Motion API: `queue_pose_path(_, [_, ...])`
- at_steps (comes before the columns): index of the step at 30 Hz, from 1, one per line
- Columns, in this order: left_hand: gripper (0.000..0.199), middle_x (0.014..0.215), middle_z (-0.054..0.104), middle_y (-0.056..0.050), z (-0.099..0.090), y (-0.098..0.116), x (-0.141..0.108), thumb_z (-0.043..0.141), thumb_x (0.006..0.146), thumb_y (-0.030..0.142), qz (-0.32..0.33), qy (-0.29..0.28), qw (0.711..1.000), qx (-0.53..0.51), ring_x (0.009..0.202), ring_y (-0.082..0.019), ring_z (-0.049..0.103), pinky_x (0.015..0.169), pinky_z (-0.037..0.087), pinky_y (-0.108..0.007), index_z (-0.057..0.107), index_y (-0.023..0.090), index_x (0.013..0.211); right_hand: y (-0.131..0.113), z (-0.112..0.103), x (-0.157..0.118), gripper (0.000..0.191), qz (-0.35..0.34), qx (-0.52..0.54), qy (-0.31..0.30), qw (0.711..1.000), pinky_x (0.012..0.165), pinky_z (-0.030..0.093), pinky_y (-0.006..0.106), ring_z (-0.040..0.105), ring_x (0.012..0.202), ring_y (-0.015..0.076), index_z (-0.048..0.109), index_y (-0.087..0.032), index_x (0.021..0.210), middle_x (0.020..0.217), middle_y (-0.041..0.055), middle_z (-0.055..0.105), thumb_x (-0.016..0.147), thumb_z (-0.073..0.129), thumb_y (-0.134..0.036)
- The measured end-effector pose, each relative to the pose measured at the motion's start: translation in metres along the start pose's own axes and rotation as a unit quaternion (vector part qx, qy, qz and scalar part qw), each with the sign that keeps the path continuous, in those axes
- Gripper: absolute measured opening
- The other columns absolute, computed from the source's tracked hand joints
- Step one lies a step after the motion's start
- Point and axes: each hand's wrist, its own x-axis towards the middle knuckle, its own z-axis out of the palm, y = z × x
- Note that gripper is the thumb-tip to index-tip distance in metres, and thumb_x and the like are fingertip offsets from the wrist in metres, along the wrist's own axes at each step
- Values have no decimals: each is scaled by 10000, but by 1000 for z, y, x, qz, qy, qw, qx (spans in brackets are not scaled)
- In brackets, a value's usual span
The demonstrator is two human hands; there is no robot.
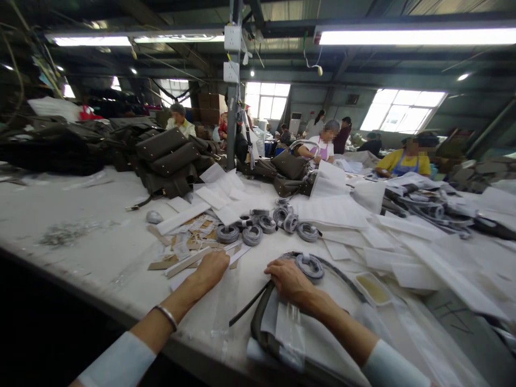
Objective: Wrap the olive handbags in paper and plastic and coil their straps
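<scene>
My left hand [213,271] is closed beside some pale narrow strips [187,262]; its fingertips are turned away, so what they hold is hidden. Clear plastic film [226,303] lies on the table just below it. My right hand [291,282] is closed over a dark strap [249,305], whose loose end sticks out to the left. Under that wrist lies a dark curved bag handle [258,325], partly covered with white sheet and clear plastic. A plastic-wrapped coiled strap [309,267] sits against the right hand's far side.
Several wrapped coils [252,235] lie beyond my hands. White foam sheets [330,212] spread to the right, near a small tray [373,288] of yellowish contents. Dark bags [169,156] are piled at the back by a metal post [233,107]. Co-workers [405,161] sit across the table.
</scene>
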Motion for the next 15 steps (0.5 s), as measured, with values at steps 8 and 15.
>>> queue_pose_path(8, [166,926,720,-89,-19,-27,4,533,846,167,-108,17,993,-36,910,-227,668,801,479,-311,693,195,813,-10,39,-2,363,-16,-2,12,1000,1092,313,377,650,994,193,697,-213,1147,983,56,739,921,440,-93])
queue_pose_path(15, [223,835,704,-63,-31,-92,8,604,825,416,-270,40,957,-97,814,-251,647,689,438,-320,656,203,789,-2,47,-3,342,-28,22,50,998,1078,325,393,639,969,206,695,-212,1131,953,52,735,918,448,-112])
